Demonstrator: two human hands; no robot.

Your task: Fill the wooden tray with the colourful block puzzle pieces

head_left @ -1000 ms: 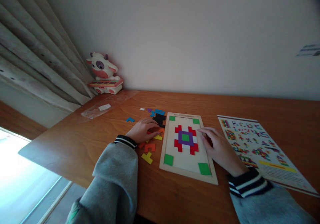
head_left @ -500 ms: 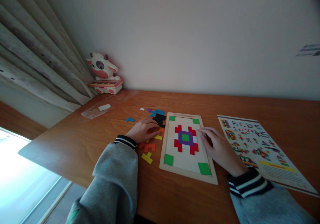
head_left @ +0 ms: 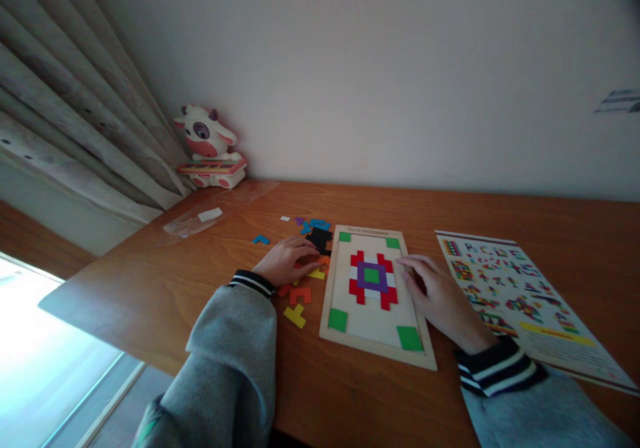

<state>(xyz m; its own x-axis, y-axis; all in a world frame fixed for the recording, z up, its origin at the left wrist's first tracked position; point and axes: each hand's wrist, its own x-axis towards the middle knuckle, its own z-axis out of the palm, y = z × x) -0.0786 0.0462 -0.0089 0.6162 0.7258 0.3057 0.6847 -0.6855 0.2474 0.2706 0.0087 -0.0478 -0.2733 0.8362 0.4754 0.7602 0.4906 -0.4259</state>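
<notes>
My left hand lies over a pile of flat puzzle pieces, its fingers loosely bent and apart, reaching toward black pieces and a partly covered yellow piece. No piece shows in its grasp. On the wooden puzzle board, red pieces and white ones surround a purple frame with a green square in its centre. Green squares also sit in the board's corners. Over the board's right edge rests my right hand, fingers slightly curved, thumb apart, nothing visible between them.
Orange, yellow and blue pieces lie left of the board. A printed pattern sheet is at the right. Further back are a clear plastic bag and a toy cow with a keyboard. The table edge runs along the left.
</notes>
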